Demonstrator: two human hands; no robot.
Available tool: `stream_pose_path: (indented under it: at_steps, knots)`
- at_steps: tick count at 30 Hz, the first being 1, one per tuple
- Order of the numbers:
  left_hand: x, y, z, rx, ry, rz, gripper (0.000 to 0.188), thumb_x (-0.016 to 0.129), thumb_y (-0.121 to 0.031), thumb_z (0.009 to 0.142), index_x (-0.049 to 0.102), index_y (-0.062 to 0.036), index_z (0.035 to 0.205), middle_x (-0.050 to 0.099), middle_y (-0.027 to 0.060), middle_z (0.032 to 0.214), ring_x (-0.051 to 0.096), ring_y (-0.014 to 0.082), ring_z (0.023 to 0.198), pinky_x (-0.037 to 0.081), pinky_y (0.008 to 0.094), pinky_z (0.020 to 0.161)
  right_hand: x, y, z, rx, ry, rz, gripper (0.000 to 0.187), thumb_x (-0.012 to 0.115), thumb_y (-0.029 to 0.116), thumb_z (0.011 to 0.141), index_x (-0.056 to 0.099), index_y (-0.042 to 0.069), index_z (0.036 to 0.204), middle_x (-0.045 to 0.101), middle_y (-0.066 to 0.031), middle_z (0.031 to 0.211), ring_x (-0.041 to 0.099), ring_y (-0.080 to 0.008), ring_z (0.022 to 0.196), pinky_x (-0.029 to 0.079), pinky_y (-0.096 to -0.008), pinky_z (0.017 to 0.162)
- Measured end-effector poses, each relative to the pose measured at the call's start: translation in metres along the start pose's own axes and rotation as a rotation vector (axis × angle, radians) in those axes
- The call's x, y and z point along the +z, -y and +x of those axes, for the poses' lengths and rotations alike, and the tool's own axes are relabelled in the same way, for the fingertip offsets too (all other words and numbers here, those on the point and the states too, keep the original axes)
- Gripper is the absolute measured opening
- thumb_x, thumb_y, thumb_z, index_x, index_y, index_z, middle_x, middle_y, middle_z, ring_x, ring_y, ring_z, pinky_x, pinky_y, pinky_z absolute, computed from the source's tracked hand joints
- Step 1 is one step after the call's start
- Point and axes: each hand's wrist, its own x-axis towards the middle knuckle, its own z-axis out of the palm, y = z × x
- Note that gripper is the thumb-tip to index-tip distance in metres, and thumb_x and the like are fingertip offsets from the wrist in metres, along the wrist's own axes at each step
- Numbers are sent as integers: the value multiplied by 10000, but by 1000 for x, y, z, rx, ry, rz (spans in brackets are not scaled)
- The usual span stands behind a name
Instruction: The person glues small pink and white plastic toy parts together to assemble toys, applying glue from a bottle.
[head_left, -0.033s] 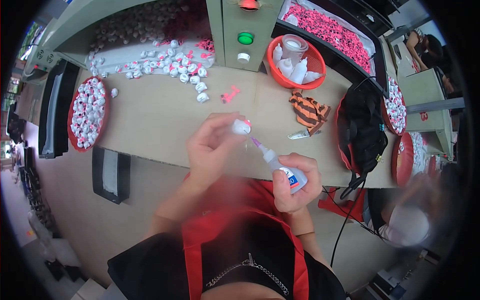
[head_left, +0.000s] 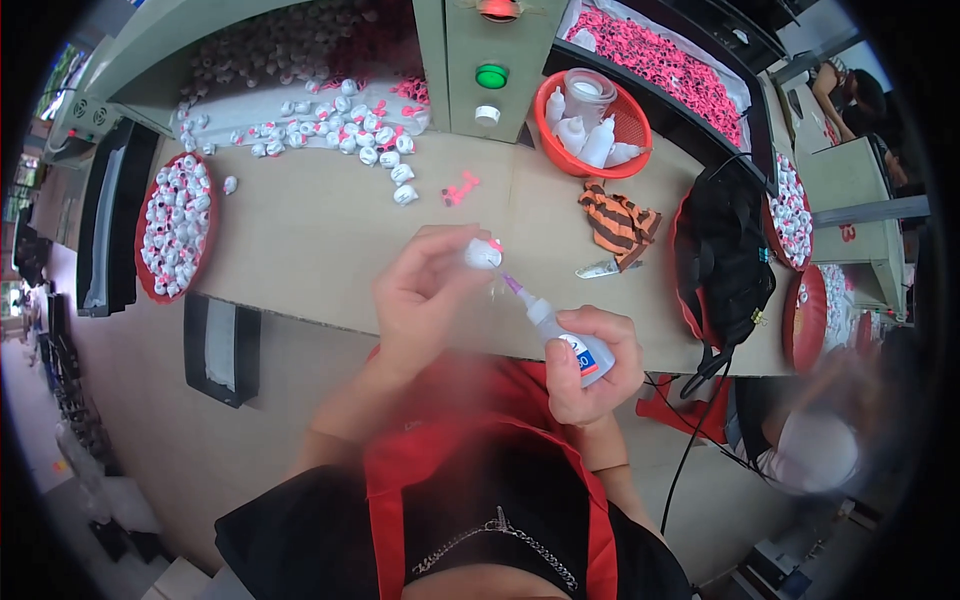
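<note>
Between the fingertips of my left hand [head_left: 420, 285] is a small white rounded piece [head_left: 483, 254] with a pink bit on its side. My right hand [head_left: 600, 365] is wrapped round a clear squeeze bottle [head_left: 570, 345] with a thin purple needle tip [head_left: 513, 284]. The bottle tilts up to the left, its tip just below and right of the white piece; whether they touch I cannot tell. Pink small parts [head_left: 461, 189] lie on the table beyond my hands. Several similar white pieces [head_left: 388, 141] are scattered farther back at the left.
At the left edge stands a red basket [head_left: 212, 235] full of white pieces. An orange basket [head_left: 640, 150] holds white bottles and a jar. A striped cloth [head_left: 620, 222], a blade-like tool [head_left: 598, 269] and a black bag [head_left: 728, 250] lie to the right. Another person [head_left: 815, 450] sits at the lower right.
</note>
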Motion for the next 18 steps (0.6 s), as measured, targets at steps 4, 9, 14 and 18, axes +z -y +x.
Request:
stream_pose_path:
  at_steps: [4, 9, 14, 18]
  knots:
    - [-2, -1, -1, 36, 11, 15, 338, 560, 132, 770, 503, 52, 1093, 553, 161, 1061, 592, 236, 953, 494, 322, 819, 3, 0, 2, -21, -9, -7, 199, 604, 73, 731, 543, -28, 892, 592, -113, 784, 528, -117, 639, 422, -215, 576]
    - [-3, -4, 1, 31, 33, -23, 300, 559, 136, 751, 543, 59, 1040, 524, 129, 1068, 558, 185, 956, 481, 286, 790, 5, -1, 7, -53, -10, 5, 220, 604, -54, 664, 547, -32, 875, 620, -140, 716, 617, -221, 561, 486, -274, 522]
    - [-4, -4, 3, 20, 23, 8, 297, 551, 138, 754, 550, 62, 1041, 520, 131, 1074, 557, 186, 960, 485, 285, 791, 4, 2, 11, -68, 38, -4, 194, 610, -39, 668, 559, -22, 854, 626, -141, 738, 620, -209, 570, 488, -269, 530]
    - [-4, -7, 3, -29, -4, 12, 285, 546, 120, 768, 542, 68, 1048, 547, 140, 1075, 572, 185, 950, 485, 286, 800, 0, 2, 13, -60, 53, -44, 178, 610, -32, 672, 564, -23, 844, 628, -139, 736, 622, -200, 575, 488, -265, 534]
